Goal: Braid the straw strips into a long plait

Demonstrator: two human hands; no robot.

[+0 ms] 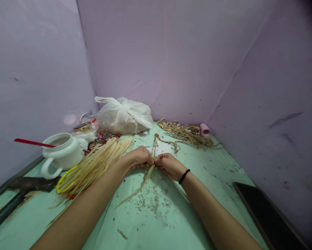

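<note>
In the middle of the head view, my left hand point(142, 157) and my right hand point(169, 164) meet at the end of a thin twisted straw cord point(155, 144). Both hands are closed, with thumbs and fingers pinching the fibre strands. The cord runs away from my hands, then bends right along the tabletop. A loose flat strand point(142, 184) hangs from the left hand's grip toward me. Another strand passes below my right wrist, mostly hidden by the arm. A black band point(184, 176) circles that wrist.
A bundle of pale straw strips point(101, 161) lies left, beside a white teapot point(67, 152) with a red stick point(34, 142) and a hammer point(31, 184). Behind are a white plastic bag point(124, 116), braided cords point(189, 135) and a pink spool point(205, 130). A dark tablet-like slab point(265, 211) lies right.
</note>
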